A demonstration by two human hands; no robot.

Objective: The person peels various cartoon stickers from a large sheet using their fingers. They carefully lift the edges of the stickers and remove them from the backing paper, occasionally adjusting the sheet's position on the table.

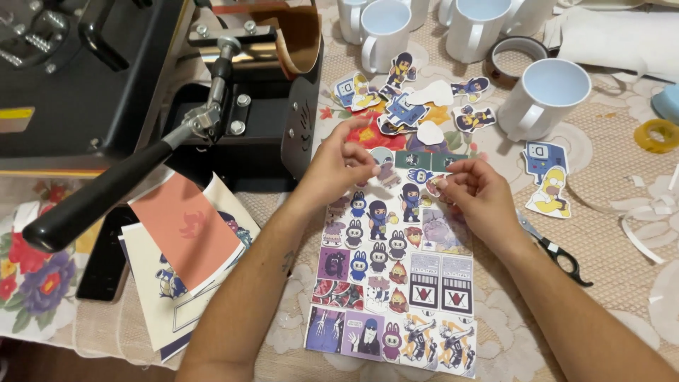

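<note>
A printed sticker sheet [396,283] full of small cartoon figures lies on the lace tablecloth in front of me. My left hand [339,166] hovers over the sheet's upper left corner, fingers curled, thumb and forefinger pinched near a small round sticker [382,157]. Over the sheet's upper right edge, my right hand [474,191] has its fingertips pinched together close to the paper. Whether either hand grips a sticker is hidden by the fingers. A pile of cut-out stickers [407,102] lies just beyond the sheet.
A black heat press [106,78] with a long handle [106,187] fills the left. Printed sheets [187,247] lie under it. White mugs [541,95] stand at the back and right. Scissors [555,251], tape rolls [658,134], loose stickers [546,173] and paper strips lie right.
</note>
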